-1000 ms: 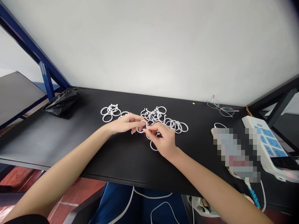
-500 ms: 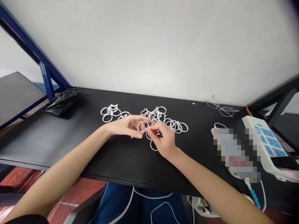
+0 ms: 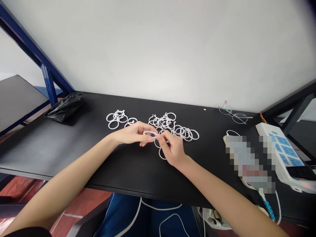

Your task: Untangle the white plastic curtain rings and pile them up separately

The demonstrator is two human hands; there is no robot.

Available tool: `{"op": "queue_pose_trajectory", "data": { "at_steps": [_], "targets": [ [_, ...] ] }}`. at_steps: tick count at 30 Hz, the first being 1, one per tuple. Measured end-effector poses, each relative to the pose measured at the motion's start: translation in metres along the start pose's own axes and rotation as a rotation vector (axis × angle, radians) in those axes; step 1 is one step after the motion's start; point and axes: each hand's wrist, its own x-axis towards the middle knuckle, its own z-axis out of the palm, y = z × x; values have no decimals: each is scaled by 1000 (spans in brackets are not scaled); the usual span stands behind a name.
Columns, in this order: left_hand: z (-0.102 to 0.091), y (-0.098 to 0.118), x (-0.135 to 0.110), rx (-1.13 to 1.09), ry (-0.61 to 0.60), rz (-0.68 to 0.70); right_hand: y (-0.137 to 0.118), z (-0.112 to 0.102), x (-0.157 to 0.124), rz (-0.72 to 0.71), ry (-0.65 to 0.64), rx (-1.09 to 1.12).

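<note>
A white plastic ring (image 3: 149,132) is held up between my two hands, tilted so that it appears as a narrow oval. My left hand (image 3: 134,133) grips its left part between thumb and fingers. At the ring's right end, my right hand (image 3: 171,144) pinches it with thumb and forefinger; the pinched spot itself is hidden. Just beyond and beneath my hands lies a loose pile of similar white rings (image 3: 184,132), some with gaps and small knobs. A smaller group of white rings (image 3: 113,124) rests to the left, behind my left hand.
The black table (image 3: 118,171) meets a pale wall. A black plastic bag (image 3: 65,108) lies at the far left. Eyeglasses (image 3: 239,118) are at the back right. A blurred-out object (image 3: 249,164) with a cable and a white power strip (image 3: 283,148) sit on the right.
The ring has tipped from a rounder view to a flatter one. My left thumb and fingers have closed onto it, and my right hand has turned slightly.
</note>
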Motion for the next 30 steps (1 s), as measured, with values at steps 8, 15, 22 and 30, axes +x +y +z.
{"op": "queue_pose_trajectory", "data": {
  "at_steps": [8,15,22,30],
  "targets": [
    [6,-1,1,-68,-88,39,3,-3,1,-14,-11,-96],
    [15,3,3,-111,-61,40,2,-3,2,-32,24,-102],
    [31,3,6,-152,58,68,4,-6,3,-27,42,-136],
    [32,-1,6,-89,119,131,4,-5,3,-17,45,-157]
  ]
}}
